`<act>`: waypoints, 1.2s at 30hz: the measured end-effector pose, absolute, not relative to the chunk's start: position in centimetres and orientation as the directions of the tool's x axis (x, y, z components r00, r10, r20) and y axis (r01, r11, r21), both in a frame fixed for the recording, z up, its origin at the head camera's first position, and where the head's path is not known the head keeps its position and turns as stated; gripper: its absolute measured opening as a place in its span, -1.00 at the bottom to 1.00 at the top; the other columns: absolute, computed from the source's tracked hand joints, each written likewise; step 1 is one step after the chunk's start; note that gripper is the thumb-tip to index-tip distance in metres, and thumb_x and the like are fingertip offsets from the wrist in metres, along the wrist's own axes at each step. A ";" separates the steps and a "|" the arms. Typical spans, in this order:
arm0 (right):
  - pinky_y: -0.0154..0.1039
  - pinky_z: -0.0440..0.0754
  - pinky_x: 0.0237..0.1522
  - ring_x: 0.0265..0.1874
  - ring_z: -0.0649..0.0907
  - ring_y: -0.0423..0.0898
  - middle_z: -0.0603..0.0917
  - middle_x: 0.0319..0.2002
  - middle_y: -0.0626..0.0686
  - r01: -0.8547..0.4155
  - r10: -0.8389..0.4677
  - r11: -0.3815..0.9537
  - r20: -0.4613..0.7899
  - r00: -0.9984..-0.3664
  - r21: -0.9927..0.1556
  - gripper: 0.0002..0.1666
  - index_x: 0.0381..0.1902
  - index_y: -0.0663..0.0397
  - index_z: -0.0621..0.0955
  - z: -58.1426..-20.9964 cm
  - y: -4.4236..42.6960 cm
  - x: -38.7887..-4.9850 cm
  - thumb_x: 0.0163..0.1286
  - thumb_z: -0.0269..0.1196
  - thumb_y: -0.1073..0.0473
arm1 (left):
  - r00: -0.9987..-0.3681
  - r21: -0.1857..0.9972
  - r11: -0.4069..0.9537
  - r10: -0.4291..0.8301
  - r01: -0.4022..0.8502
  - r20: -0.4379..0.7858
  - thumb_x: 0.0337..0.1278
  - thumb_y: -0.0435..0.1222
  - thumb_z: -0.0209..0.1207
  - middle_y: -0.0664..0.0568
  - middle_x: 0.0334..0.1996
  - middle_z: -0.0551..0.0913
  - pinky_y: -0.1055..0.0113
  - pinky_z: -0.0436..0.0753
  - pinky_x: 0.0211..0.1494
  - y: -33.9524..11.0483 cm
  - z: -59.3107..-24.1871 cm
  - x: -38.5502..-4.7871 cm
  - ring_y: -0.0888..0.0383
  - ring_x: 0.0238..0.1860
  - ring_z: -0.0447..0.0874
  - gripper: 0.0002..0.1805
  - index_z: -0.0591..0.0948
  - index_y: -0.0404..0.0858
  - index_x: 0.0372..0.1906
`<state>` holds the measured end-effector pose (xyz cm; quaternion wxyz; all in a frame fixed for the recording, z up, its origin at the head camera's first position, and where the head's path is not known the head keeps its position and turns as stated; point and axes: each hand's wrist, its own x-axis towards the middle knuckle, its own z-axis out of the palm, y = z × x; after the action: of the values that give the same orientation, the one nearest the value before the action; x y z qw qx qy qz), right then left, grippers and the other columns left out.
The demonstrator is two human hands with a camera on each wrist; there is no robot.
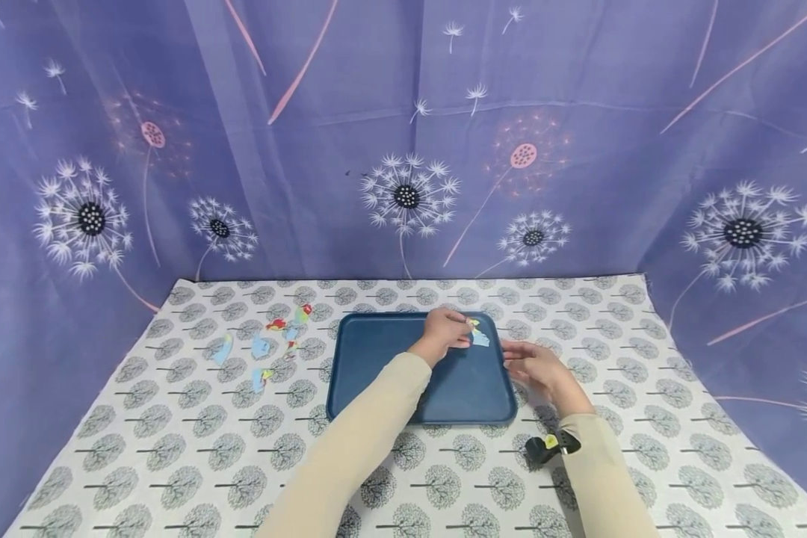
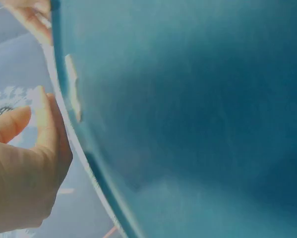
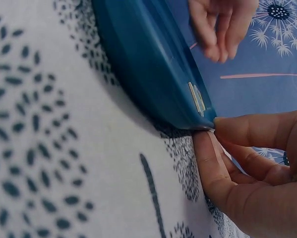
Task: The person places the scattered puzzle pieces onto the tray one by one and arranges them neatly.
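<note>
A dark blue tray (image 1: 390,373) lies on the tablecloth. In its far right corner lies a flat light-blue and yellow piece (image 1: 480,338), seen nearly edge-on in the right wrist view. My left hand (image 1: 446,329) hovers over the tray just left of that piece. Its thumb and forefinger stand apart in the left wrist view, with nothing visible between them. At the tray's right edge is my right hand (image 1: 538,366). In the right wrist view, the thumb and forefinger of that hand (image 3: 257,173) pinch the tray's rim at the corner.
Several flat pieces in light blue, red, yellow and green lie left of the tray, among them a light-blue one (image 1: 260,346) and a red one (image 1: 276,324). A purple dandelion-print curtain (image 1: 350,90) hangs behind the tree-print tablecloth (image 1: 195,418). My right wrist wears a black strap device (image 1: 541,450).
</note>
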<state>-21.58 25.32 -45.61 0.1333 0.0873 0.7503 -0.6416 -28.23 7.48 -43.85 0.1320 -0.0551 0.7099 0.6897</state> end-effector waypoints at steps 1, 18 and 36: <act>-0.31 0.65 0.04 -0.09 0.59 -0.13 0.42 0.18 0.39 0.298 -0.044 0.164 -0.309 -0.950 -0.940 -0.35 0.34 0.47 0.26 -45.6 25.3 -21.6 0.27 0.09 0.53 | -0.960 0.968 0.028 0.121 -0.251 -0.253 0.08 -0.59 0.22 -0.28 -0.24 0.68 0.30 0.77 -0.34 6.9 -43.5 -28.2 -0.19 -0.25 0.72 -0.72 0.58 -0.53 -0.06; -0.33 0.65 0.04 -0.14 0.60 -0.18 0.46 0.13 0.34 0.292 -0.074 0.173 -0.308 -0.948 -0.941 -0.33 0.35 0.48 0.23 -45.8 25.5 -21.8 0.28 0.09 0.52 | -0.992 0.996 -0.032 0.100 -0.084 -0.080 0.19 -0.58 0.11 -0.22 -0.24 0.64 0.18 0.70 0.03 -2.9 -41.3 -27.9 -0.25 -0.02 0.61 -0.67 0.57 -0.48 0.06; -0.33 0.64 0.04 -0.12 0.58 -0.18 0.49 0.10 0.29 0.288 -0.086 0.170 -0.306 -0.948 -0.942 -0.33 0.36 0.46 0.23 -45.8 25.8 -21.7 0.29 0.10 0.49 | -0.991 0.987 0.102 -0.058 -0.127 -0.122 0.25 -0.48 0.13 -0.12 -0.07 0.57 0.18 0.60 0.20 -15.4 -42.1 -28.4 -0.16 0.09 0.56 -0.53 0.44 -0.38 0.27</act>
<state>-21.74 25.76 -45.76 0.1460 0.0675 0.7509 -0.6406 -28.40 -15.39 -42.13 0.0261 -0.0624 0.7418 0.6672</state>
